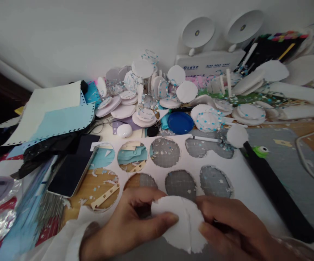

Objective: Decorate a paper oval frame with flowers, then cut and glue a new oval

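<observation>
Both hands grip one white round paper disc (182,224) near the bottom edge of the view. My left hand (126,226) pinches its left side with the thumb lying across the top. My right hand (229,226) clamps the right side, thumb pressed on the disc. The disc has ragged edges and a crease down its middle. Under the hands lies a large white sheet (244,181) with several round holes cut out of it.
A heap of white paper discs (146,94) fills the back of the table, with a blue lid (180,122) among them. A dark phone (73,165) lies at the left under blue and white papers (61,117). A black ruler (273,192) runs along the right.
</observation>
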Motion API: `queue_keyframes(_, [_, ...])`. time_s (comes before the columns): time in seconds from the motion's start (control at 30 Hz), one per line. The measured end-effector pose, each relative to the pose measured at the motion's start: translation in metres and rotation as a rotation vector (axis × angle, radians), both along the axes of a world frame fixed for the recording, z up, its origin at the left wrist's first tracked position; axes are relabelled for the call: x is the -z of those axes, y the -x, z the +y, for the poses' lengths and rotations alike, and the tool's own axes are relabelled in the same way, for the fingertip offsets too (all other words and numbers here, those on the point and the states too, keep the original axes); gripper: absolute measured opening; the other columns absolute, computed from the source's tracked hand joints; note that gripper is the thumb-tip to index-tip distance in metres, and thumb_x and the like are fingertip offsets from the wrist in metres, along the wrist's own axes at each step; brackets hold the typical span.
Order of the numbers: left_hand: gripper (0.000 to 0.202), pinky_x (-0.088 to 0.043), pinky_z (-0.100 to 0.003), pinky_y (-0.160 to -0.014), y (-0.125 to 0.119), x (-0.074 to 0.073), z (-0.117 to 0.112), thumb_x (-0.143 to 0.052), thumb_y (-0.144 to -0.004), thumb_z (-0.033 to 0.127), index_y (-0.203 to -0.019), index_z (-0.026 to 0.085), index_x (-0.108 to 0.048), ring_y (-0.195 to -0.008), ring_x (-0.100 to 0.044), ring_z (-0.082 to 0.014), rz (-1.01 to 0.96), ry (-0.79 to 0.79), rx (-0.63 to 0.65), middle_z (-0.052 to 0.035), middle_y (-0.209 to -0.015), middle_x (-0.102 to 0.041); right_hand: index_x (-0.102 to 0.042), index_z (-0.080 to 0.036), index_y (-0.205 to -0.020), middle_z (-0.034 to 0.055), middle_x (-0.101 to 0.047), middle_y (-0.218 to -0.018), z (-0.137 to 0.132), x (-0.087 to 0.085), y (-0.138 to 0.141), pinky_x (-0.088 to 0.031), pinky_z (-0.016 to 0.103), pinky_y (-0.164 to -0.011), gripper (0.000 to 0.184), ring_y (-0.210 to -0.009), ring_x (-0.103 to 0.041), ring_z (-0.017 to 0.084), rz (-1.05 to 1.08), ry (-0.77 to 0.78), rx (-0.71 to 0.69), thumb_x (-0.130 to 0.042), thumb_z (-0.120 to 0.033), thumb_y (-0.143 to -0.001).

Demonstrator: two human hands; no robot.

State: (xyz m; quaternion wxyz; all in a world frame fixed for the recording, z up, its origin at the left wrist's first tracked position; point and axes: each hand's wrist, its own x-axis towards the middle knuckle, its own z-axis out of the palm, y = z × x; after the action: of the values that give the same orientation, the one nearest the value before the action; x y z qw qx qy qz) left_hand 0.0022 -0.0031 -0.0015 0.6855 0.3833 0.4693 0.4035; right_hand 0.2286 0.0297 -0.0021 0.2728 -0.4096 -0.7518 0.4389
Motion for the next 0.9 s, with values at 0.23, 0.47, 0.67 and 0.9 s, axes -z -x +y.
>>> queue_keyframes(0.23, [0.018, -0.055, -0.029, -0.084, 0.009, -0.005, 0.008, -0.064, -0.091, 0.022, -0.108, 0.024, -0.073, -0.093, -0.071, -0.0194, 0.438, -0.791, -0.104, -0.0067, -0.103, -0.077, -0.061, -0.028, -0.097, 0.0029, -0.065, -0.085, 0.021, -0.012, 0.006, -0.051, 0.027, -0.067, 0.015, -0.08, -0.062, 0.02, 0.11, -0.319, -0.023, -0.058, -0.017, -0.087])
queue_keyframes(0.47, [0.015, -0.051, -0.03, -0.1, 0.016, -0.006, 0.005, -0.06, -0.093, 0.014, -0.102, 0.018, -0.071, -0.114, -0.062, -0.0172, 0.826, -1.261, -0.194, -0.0074, -0.122, -0.066, -0.043, -0.022, -0.055, -0.0031, -0.039, -0.05, 0.022, -0.009, -0.003, -0.029, 0.028, -0.046, 0.05, -0.049, -0.039, 0.013, 0.271, 0.007, 0.258, -0.042, -0.04, -0.102])
queue_keyframes(0.67, [0.008, -0.054, -0.028, -0.089, 0.006, 0.0, 0.001, -0.068, -0.089, 0.021, -0.088, 0.027, -0.073, -0.102, -0.061, -0.0152, 0.981, -1.263, -0.342, 0.0, -0.106, -0.063, -0.052, -0.021, -0.057, -0.0035, -0.046, -0.05, 0.026, -0.006, 0.013, -0.03, 0.024, -0.043, 0.047, -0.047, -0.041, 0.011, 0.106, 0.215, -0.034, -0.05, -0.049, -0.095])
queue_keyframes(0.9, [0.034, -0.052, -0.026, -0.087, 0.009, -0.002, 0.0, -0.054, -0.092, 0.008, -0.121, 0.022, -0.065, -0.103, -0.057, -0.0155, 0.813, -1.15, -0.275, -0.0053, -0.111, -0.057, -0.046, -0.021, -0.06, -0.0043, -0.04, -0.055, 0.02, -0.001, 0.011, -0.027, 0.024, -0.045, 0.043, -0.051, -0.038, 0.011, 0.073, 0.226, -0.07, -0.051, -0.045, -0.095])
